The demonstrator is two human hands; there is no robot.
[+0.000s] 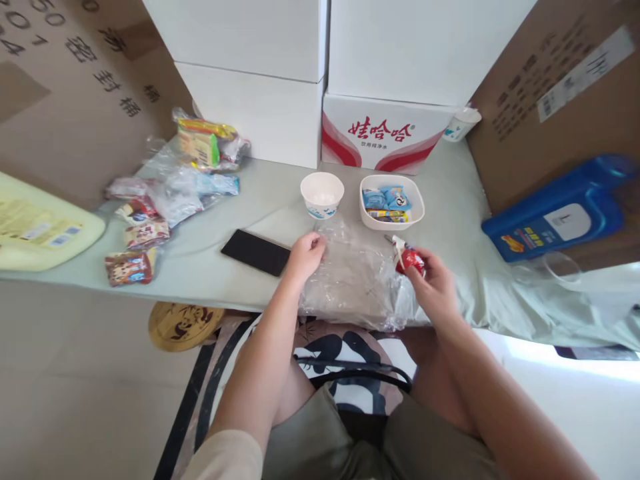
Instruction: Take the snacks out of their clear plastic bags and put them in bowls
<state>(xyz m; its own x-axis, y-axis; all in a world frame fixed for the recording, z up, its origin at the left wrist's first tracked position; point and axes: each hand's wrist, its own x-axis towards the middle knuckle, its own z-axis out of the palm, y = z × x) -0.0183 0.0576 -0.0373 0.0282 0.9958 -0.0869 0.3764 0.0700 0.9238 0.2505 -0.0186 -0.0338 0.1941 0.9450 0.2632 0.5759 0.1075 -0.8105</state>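
Note:
My left hand (309, 257) is closed, thumb and fingers pinched at the left edge of a clear plastic bag (350, 280) that lies flat and crinkled near the table's front. My right hand (436, 285) grips a small red-and-white wrapped snack packet (412, 260) over the bag's right side. Behind the bag, a white rectangular tub (419, 212) holds blue packets (385, 198) and yellow packets (387, 216). Left of the tub stands a white paper bowl (322, 197). A black phone (256, 252) lies just left of my left hand.
Snack packets in clear wrapping (165, 200) spread over the table's left side. White boxes (260, 113) stand at the back, with brown cartons on both sides. At right are a blue bottle (555, 210) and a paper cup (461, 125); a pale yellow jug (45, 223) is far left.

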